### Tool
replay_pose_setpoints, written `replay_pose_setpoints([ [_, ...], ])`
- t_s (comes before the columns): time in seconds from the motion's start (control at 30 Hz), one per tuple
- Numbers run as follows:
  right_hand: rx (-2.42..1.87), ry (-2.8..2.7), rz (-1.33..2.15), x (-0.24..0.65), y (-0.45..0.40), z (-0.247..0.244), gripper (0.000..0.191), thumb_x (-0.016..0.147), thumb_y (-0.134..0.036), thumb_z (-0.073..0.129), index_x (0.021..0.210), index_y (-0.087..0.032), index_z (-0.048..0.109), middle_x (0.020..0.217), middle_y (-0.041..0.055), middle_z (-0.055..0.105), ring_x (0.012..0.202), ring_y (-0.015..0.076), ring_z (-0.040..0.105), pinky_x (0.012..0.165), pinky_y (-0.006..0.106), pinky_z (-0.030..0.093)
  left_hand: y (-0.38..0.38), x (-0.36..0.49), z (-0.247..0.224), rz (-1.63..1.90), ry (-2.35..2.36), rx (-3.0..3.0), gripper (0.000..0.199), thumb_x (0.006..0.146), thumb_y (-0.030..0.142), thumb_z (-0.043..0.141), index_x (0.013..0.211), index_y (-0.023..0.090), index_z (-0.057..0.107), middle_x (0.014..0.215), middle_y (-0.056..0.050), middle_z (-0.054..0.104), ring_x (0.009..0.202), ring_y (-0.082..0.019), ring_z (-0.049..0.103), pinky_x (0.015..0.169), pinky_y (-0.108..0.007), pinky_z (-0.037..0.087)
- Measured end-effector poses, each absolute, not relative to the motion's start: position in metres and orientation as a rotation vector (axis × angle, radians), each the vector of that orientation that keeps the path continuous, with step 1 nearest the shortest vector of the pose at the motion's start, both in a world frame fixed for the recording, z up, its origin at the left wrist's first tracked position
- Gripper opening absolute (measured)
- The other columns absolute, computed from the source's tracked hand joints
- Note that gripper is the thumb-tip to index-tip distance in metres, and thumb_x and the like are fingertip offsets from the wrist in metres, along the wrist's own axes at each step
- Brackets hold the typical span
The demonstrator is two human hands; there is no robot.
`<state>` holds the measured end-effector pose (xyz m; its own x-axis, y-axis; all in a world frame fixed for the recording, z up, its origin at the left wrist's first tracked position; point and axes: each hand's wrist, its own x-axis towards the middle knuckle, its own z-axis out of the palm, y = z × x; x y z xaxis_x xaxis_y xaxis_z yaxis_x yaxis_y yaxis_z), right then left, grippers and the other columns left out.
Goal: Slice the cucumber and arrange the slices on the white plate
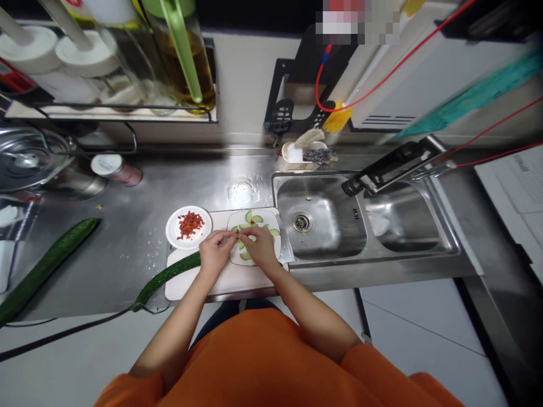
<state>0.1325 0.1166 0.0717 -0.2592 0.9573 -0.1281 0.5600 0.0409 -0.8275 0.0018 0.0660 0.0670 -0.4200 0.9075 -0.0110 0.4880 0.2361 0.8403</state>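
My left hand (pixel 215 252) and my right hand (pixel 262 247) meet over a white square plate (pixel 276 217), fingertips pinched together. A tiny red piece (pixel 237 232) shows between the fingertips. Green-edged cucumber slices (pixel 246 256) are spread on the plate, partly hidden under my hands; a red bit lies on one near the right fingers. To the left, a round white plate (pixel 170 230) holds a heap of small red pieces (pixel 190 224). A cut cucumber (pixel 167 274) lies partly on the white cutting board (pixel 182 288), its end behind my left hand.
A whole cucumber (pixel 51 268) lies at the counter's left. A lidded jar (pixel 123 171) stands farther back, below a rack with an oil bottle (pixel 186 68). On the right are a steel sink (pixel 331 226), a black device on an arm (pixel 382 169) and a sponge holder (pixel 297 161).
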Motion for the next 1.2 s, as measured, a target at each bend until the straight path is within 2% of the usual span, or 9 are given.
replay_pose_setpoints([
  [0.23, -1.541, -1.574, 1.247, 0.142, 0.113, 0.069, 0.016, 0.078, -0.031, 0.06, 0.075, -0.022, 0.073, 0.077, 0.0003, 0.072, 0.076, 0.0167, 0.063, 0.075, 0.029, 0.043, 0.07, 0.012, 0.062, 1.084, 1.966, 1.343, 0.017, 0.077, 0.034, 0.061, 0.075, 0.02, 0.072, 0.073, -0.001, 0.067, 0.059, -0.011, 0.052, 0.061, -0.023, 0.045],
  [0.37, -1.587, -1.574, 1.181, 0.148, 0.112, 0.072, 0.015, 0.078, -0.031, 0.06, 0.073, -0.022, 0.072, 0.075, -0.0001, 0.072, 0.081, 0.0178, 0.061, 0.079, 0.029, 0.042, 0.07, 0.019, 0.064, 1.095, 1.905, 1.344, 0.018, 0.078, 0.034, 0.061, 0.079, 0.021, 0.073, 0.072, -0.001, 0.067, 0.058, -0.01, 0.052, 0.059, -0.023, 0.044],
  [0.47, -1.624, -1.677, 1.075, 0.163, 0.114, 0.073, 0.016, 0.08, -0.031, 0.058, 0.074, -0.023, 0.071, 0.077, 0.0002, 0.071, 0.082, 0.0176, 0.06, 0.082, 0.03, 0.04, 0.07, 0.021, 0.066, 1.078, 1.892, 1.357, 0.018, 0.078, 0.033, 0.061, 0.081, 0.021, 0.073, 0.076, -0.001, 0.068, 0.06, -0.01, 0.053, 0.06, -0.023, 0.045],
  [0.6, -1.769, -1.857, 0.759, 0.197, 0.116, 0.065, 0.02, 0.085, -0.031, 0.055, 0.078, -0.021, 0.072, 0.08, 0.0037, 0.07, 0.083, 0.0189, 0.056, 0.083, 0.031, 0.035, 0.07, 0.018, 0.063, 1.029, 1.971, 1.325, 0.017, 0.078, 0.032, 0.06, 0.081, 0.022, 0.073, 0.075, 0.0, 0.068, 0.061, -0.01, 0.054, 0.063, -0.023, 0.046],
  [0.9, -2.02, -2.149, 0.53, 0.212, 0.106, 0.044, 0.019, 0.089, -0.031, 0.055, 0.084, -0.025, 0.073, 0.089, 0.005, 0.069, 0.096, 0.0236, 0.045, 0.066, 0.03, 0.023, 0.069, 0.016, 0.048, 0.965, 2.004, 1.426, 0.016, 0.08, 0.031, 0.06, 0.08, 0.022, 0.072, 0.076, -0.001, 0.067, 0.066, -0.013, 0.058, 0.066, -0.025, 0.047],
  [1.2, -1.989, -2.272, 0.477, 0.204, 0.111, 0.033, 0.021, 0.091, -0.034, 0.053, 0.088, -0.024, 0.071, 0.094, 0.0067, 0.066, 0.1, 0.0247, 0.042, 0.068, 0.032, 0.022, 0.087, 0.035, 0.027, 0.806, 1.834, 1.794, 0.015, 0.082, 0.022, 0.058, 0.091, 0.021, 0.071, 0.086, -0.006, 0.068, 0.086, -0.019, 0.06, 0.083, -0.034, 0.048],
])
